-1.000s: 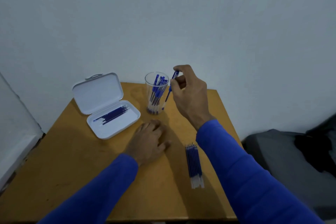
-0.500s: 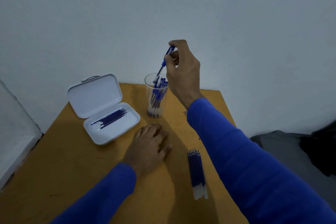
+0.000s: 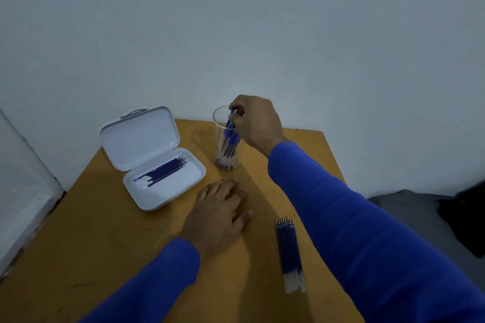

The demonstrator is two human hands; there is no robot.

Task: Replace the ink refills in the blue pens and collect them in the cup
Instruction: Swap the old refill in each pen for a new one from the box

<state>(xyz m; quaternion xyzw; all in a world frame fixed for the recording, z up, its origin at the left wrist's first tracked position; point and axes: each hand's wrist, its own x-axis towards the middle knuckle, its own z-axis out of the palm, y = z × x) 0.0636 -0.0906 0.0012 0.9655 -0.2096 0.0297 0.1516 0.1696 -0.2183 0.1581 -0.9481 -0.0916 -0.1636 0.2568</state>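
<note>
A clear plastic cup [image 3: 220, 123] stands at the far side of the wooden table [image 3: 105, 238] with several blue pens [image 3: 228, 148] upright in it. My right hand [image 3: 256, 120] is over the cup's rim, its fingertips pinched on the top of a blue pen [image 3: 231, 119] whose lower part is inside the cup. My left hand [image 3: 216, 214] lies flat on the table, palm down, fingers spread, holding nothing. A bundle of blue ink refills [image 3: 288, 249] lies to its right.
An open white plastic case [image 3: 181, 191] at the table's left holds several more refills [image 3: 162, 172]. A pale wall rises right behind the table. Grey and black cloth [image 3: 420, 215] lies beyond the right edge.
My right hand has come down from above the cup, lowering the pen into it among the others. The left hand has stayed flat on the table.
</note>
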